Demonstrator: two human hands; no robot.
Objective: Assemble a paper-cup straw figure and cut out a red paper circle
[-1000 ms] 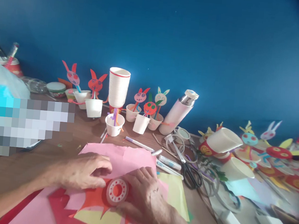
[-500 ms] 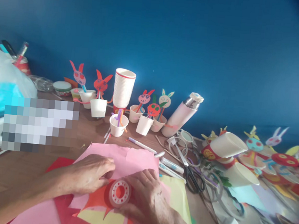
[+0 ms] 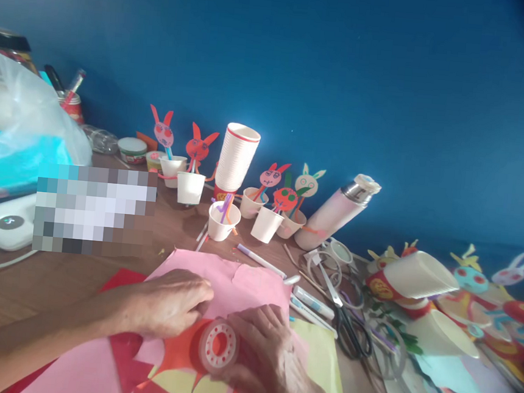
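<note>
At lower centre of frame: tape [image 3: 210, 344], right edge held in right hand [image 3: 270, 356]; left hand [image 3: 174, 302] curled, pinch unclear; tape probably light, stiff, best gripped by rim

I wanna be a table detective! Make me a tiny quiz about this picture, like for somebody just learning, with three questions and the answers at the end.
1. True or false: in the picture, the tape roll sits between the left hand and the right hand.

2. What colour are the handles of the scissors?
A) yellow
B) black
C) pink

3. Fill in the blank: the hand nearer the scissors is the ____ hand.

Key: 1. True. 2. B. 3. Right.
</note>
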